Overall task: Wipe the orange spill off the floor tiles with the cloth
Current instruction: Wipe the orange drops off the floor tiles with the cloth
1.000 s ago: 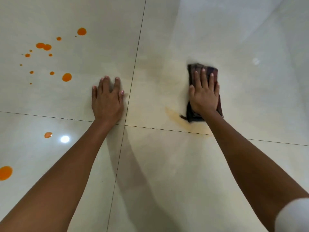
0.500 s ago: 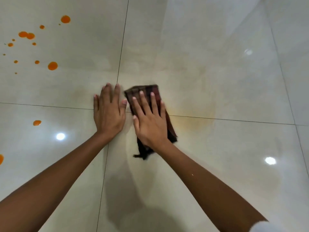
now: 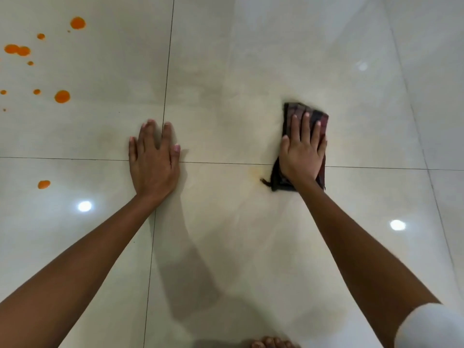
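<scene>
A dark checked cloth [image 3: 313, 115] lies folded on the glossy cream floor tiles [image 3: 226, 59], right of centre. My right hand [image 3: 302, 151] presses flat on top of it, fingers spread. My left hand [image 3: 153, 159] rests flat on the bare tile at a grout crossing, holding nothing. Orange drops [image 3: 62, 96] dot the upper left tile, and one more orange drop [image 3: 44, 184] sits lower left. A faint yellowish smear [image 3: 253, 170] marks the tile just left of the cloth.
Dark grout lines [image 3: 167, 71] cross the floor. Ceiling lights reflect as bright spots [image 3: 84, 206] on the tiles. My toes [image 3: 272, 343] show at the bottom edge. A white sleeve [image 3: 431, 327] covers my right upper arm.
My right hand has slid the cloth from beside my left hand out to the right. My left hand has stayed in place on the tile.
</scene>
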